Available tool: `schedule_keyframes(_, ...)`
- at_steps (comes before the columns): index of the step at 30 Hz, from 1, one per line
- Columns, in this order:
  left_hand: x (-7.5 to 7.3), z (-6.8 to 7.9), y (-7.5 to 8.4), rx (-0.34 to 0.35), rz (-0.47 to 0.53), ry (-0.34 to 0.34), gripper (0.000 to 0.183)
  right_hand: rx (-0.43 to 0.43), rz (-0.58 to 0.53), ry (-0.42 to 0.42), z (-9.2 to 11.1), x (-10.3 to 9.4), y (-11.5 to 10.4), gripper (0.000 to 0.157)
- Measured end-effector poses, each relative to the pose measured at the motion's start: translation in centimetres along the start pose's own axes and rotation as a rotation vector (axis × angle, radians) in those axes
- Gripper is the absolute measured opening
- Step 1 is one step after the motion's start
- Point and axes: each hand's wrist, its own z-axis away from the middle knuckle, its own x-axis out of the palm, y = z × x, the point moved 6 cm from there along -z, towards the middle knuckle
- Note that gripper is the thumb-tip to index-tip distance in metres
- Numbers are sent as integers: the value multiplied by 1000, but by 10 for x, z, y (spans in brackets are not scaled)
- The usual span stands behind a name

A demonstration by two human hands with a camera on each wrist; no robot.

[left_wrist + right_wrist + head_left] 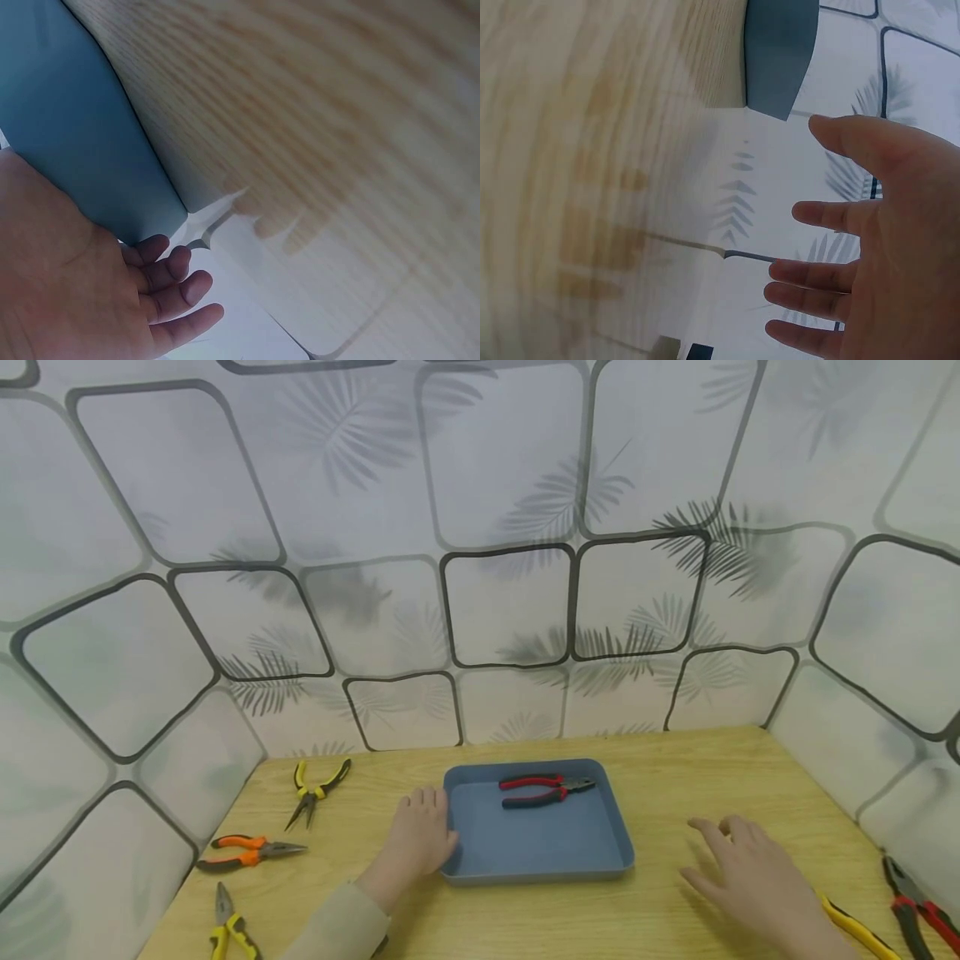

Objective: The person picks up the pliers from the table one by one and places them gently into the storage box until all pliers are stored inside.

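Note:
A shallow blue-grey tray [525, 860] sits on the wooden table, with red-and-black pliers [551, 789] lying in its far part. My left hand [420, 831] is at the tray's left side, its thumb right at the rim. In the left wrist view, the fingers [176, 304] are relaxed and slightly bent alongside the tray's outer wall [90, 112]. My right hand [757, 877] hovers over the table to the right of the tray, apart from it. Its fingers [810, 300] are spread and hold nothing.
At the left lie yellow-and-black needle-nose pliers [310, 793], orange-and-black pliers [251, 852] and another yellow-handled pair [228, 922]. A yellow-and-black handle [855, 927] shows beside my right wrist. Red-and-black pliers [915, 902] lie at the right edge. Patterned walls [510, 610] enclose the table.

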Motion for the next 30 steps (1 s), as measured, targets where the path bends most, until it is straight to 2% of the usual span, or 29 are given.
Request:
schedule_keyframes(12,8,-4,-3,-17,30,-25,50,58,11,-72,8,3,14,72)
schedule_keyframes(30,9,-4,-3,-7,11,-4,48,106,0,-76,22,6,33,76)
